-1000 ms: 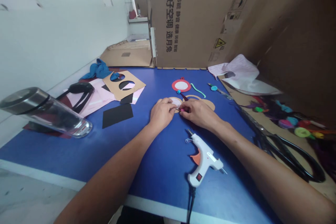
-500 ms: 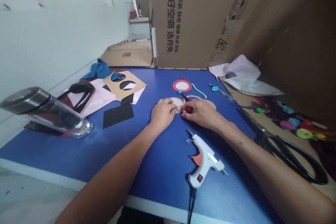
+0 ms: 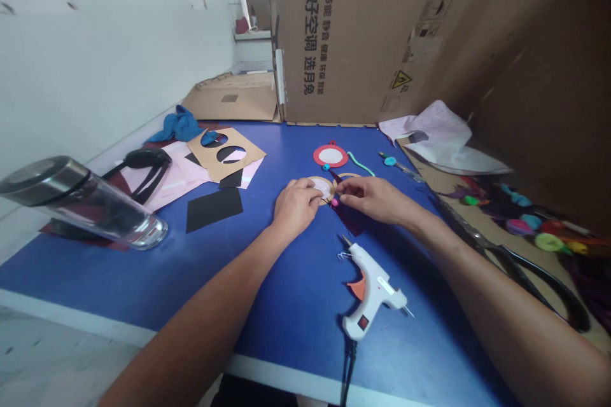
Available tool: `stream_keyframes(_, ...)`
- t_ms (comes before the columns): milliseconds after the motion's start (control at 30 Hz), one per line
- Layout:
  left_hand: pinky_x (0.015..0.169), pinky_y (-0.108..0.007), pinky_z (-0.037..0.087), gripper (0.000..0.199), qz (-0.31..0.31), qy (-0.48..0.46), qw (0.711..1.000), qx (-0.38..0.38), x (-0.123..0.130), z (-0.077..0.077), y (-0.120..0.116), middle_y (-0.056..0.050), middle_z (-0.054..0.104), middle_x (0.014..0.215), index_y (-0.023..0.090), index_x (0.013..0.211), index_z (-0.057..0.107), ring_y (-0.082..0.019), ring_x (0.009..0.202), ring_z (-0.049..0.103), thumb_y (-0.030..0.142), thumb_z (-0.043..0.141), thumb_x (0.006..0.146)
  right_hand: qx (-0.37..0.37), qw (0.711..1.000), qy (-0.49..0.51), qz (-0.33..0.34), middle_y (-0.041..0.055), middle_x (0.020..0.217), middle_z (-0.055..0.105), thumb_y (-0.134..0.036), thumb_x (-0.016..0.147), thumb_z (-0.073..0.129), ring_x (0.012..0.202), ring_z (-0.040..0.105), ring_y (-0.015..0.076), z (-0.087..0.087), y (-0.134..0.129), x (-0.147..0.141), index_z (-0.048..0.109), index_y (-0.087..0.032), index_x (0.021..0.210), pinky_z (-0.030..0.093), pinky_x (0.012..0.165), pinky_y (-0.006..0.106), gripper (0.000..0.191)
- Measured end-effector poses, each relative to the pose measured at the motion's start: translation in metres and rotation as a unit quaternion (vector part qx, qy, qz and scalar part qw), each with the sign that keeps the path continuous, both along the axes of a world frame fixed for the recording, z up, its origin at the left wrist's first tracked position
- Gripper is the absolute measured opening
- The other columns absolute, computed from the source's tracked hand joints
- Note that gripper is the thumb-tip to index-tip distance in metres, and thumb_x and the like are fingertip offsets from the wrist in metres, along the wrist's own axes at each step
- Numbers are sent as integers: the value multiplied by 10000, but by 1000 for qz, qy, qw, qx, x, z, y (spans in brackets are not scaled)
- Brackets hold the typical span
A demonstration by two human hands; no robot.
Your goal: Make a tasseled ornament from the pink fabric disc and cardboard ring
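Note:
My left hand [image 3: 296,206] lies over the left side of a round tan piece with a white centre [image 3: 323,187], its fingers closed on that piece. My right hand [image 3: 367,196] is just to the right, thumb and forefinger close together at the piece's right edge; what is between them is too small to tell. A pink bell [image 3: 335,202] sits below those fingertips, beside a dark red strip [image 3: 351,222]. Behind my right hand a second tan ring [image 3: 351,176] shows in part. Farther back lies a red ring with a white centre [image 3: 330,156].
A white glue gun [image 3: 375,289] lies in front of my hands. Glass bottle [image 3: 109,210], black paper [image 3: 214,210] and cut cardboard [image 3: 229,168] are on the left. Large scissors [image 3: 520,273] and coloured bits are at right. A cardboard box [image 3: 358,32] stands behind.
My right hand has moved slightly right and its fingers have come off the pink bell, so the bell and the dark red strip show more. My left hand stays in place.

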State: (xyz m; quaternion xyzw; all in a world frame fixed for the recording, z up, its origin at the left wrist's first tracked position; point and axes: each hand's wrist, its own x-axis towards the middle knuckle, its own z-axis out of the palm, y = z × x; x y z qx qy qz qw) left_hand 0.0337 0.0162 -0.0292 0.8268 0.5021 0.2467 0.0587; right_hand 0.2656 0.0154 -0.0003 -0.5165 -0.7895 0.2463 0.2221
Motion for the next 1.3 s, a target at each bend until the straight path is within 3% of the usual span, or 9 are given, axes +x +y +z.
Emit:
stream_keyframes(67, 1029, -408, 541, 222, -2, 0, 1000, 0, 0, 1, 0, -34, 738, 1301, 283, 1078, 849, -251, 1145, 633, 220, 656, 989, 13, 1000, 16, 0, 9, 854, 751, -317, 939, 604, 731, 647, 176, -4, 2, 0, 782, -233, 1082, 437, 669, 275, 243)
stream_keyframes(167, 1034, -412, 541, 227, -3, 1, 1000, 1, 0, 2, 0, -38, 740, 1297, 281, 1073, 850, -254, 1144, 636, 210, 652, 987, 44, 999, 24, -1, 30, 1089, 797, -256, 964, 573, 933, 713, 206, -9, 4, -1, 786, -252, 1079, 496, 791, 282, 242)
stream_keyframes(300, 1045, -409, 539, 233, -5, 2, 1000, 1, 0, 1, 0, -36, 739, 1305, 279, 1081, 847, -255, 1158, 636, 209, 649, 983, 78, 997, -16, 5, 25, 1264, 775, -212, 1004, 534, 1102, 718, 222, -9, 3, -6, 785, -286, 1105, 503, 910, 301, 281)
stream_keyframes(567, 1028, -396, 549, 264, 3, -6, 1000, -1, 1, 2, -2, -27, 746, 1288, 283, 1072, 846, -248, 1153, 642, 166, 642, 954, 81, 996, -43, -7, 63, 1252, 779, -184, 1008, 513, 1100, 719, 223, -6, -2, -12, 777, -258, 1198, 487, 884, 294, 334)
stream_keyframes(800, 1029, -404, 544, 290, 2, -10, 1000, -5, 0, 0, 0, -29, 745, 1287, 304, 1075, 851, -247, 1148, 643, 169, 613, 978, 57, 996, -25, -68, 41, 917, 789, -241, 945, 568, 789, 671, 192, 22, -16, -15, 798, -232, 1101, 443, 714, 275, 278)
stream_keyframes(1000, 1041, -402, 529, 271, 6, -36, 999, -19, 0, 0, 2, -23, 748, 1264, 299, 1056, 851, -239, 1133, 646, 172, 626, 975, 25, 990, -78, -113, 28, 754, 726, -294, 949, 578, 655, 627, 190, 43, -67, -2, 775, -244, 1043, 402, 634, 288, 224)
stream_keyframes(1300, 1000, -393, 537, 250, 12, -43, 999, -21, 2, 2, 1, -19, 755, 1243, 286, 1037, 849, -239, 1094, 640, 178, 632, 975, -9, 989, -4, -145, 19, 804, 753, -430, 999, 563, 635, 634, 193, 39, -172, 11, 764, -295, 1020, 476, 616, 301, 243)
